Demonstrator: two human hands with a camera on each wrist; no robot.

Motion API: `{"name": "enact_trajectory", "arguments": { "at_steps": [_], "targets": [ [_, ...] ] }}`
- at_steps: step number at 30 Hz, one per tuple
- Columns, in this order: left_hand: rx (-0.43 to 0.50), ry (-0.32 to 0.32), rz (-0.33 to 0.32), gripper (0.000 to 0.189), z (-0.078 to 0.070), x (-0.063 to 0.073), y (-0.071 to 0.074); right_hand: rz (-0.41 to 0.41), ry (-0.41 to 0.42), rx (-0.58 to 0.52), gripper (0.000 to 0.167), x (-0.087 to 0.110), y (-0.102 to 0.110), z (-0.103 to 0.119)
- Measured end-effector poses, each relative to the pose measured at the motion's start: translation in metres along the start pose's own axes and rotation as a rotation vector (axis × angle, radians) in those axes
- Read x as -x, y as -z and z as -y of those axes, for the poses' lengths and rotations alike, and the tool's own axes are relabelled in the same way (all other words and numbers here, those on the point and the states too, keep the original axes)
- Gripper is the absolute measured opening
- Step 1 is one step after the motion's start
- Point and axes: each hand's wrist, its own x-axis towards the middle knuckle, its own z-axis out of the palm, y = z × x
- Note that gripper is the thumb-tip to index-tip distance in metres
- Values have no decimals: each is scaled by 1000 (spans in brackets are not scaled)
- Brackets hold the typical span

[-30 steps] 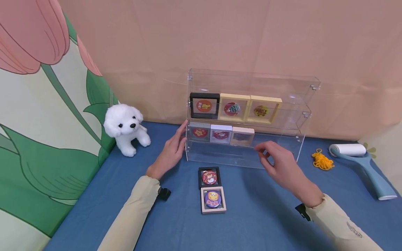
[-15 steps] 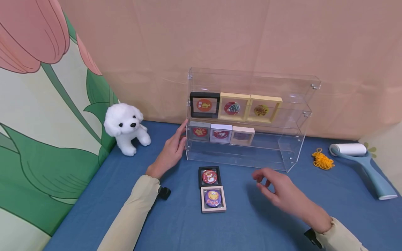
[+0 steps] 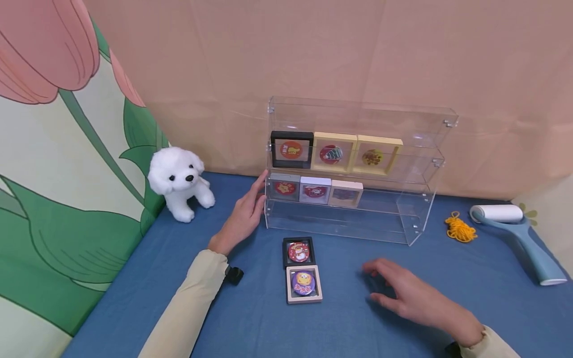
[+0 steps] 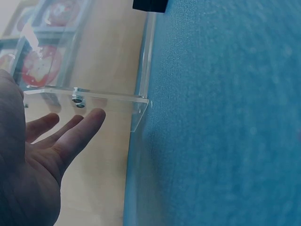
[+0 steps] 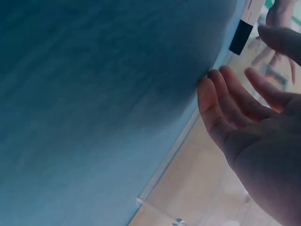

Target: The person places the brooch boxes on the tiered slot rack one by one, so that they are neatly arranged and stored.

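Observation:
A clear acrylic display rack [image 3: 376,219] stands on the blue cloth. My left hand [image 3: 241,216] rests its fingers against the rack's left side; in the left wrist view those fingers [image 4: 84,134] are extended at the panel's edge. Low over the cloth, my right hand [image 3: 412,296] holds nothing, its fingers loosely bent and thumb apart. To its left lie two square framed badges, a black-framed one [image 3: 298,252] and a pink-framed one [image 3: 304,283]. Within the rack, a black frame [image 3: 274,158] and two cream frames sit above; a grey, a white [image 3: 315,180] and a pink frame [image 3: 347,185] sit below.
A white plush dog [image 3: 176,179] sits left of the rack. Right of it lie a bundle of orange yarn [image 3: 460,228] and a blue-handled lint roller [image 3: 524,238]. A pink backdrop [image 3: 335,49] hangs behind, with a tulip-print panel [image 3: 89,174] at left.
My right hand has drawn back from the front of the rack's lower shelf, down toward the cloth, and its thumb and fingers have spread. My left hand stays at the rack's side.

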Motion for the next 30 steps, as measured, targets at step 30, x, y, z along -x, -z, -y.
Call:
{"name": "enact_trajectory", "arguments": {
  "at_steps": [30],
  "targets": [
    [-6,-36,-13,76,2,1,0,108,43,46,60,-53,-26,38]
  ]
}}
